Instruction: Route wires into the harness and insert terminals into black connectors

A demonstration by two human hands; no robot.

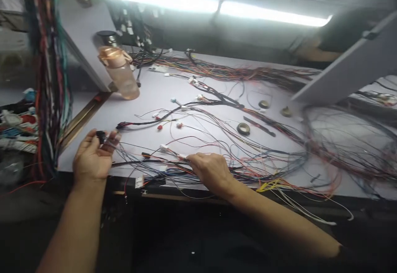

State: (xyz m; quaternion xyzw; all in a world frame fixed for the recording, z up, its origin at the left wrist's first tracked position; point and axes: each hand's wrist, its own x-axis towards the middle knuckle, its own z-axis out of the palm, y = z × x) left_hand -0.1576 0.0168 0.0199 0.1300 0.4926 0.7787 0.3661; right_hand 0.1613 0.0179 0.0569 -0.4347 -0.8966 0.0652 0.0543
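My left hand (93, 157) is near the front left of the white workbench (149, 99), fingers closed around a small black connector (101, 136) with thin wires trailing right. My right hand (211, 169) rests palm down on the front edge, its fingertips pinching a wire with a small white connector (182, 156). Between the hands run a dark sleeved wire bundle (145, 162) and several loose coloured wires. A white multi-pin connector (139, 181) lies at the bench edge below them.
A pink drinking bottle (119, 72) stands at the back left. Two tape rolls (243, 129) (263, 104) and a dark strip lie mid-bench amid a spread wire harness (235, 103). Hanging wire bundles (46, 70) fill the left side. A grey panel (350, 68) slants over the right.
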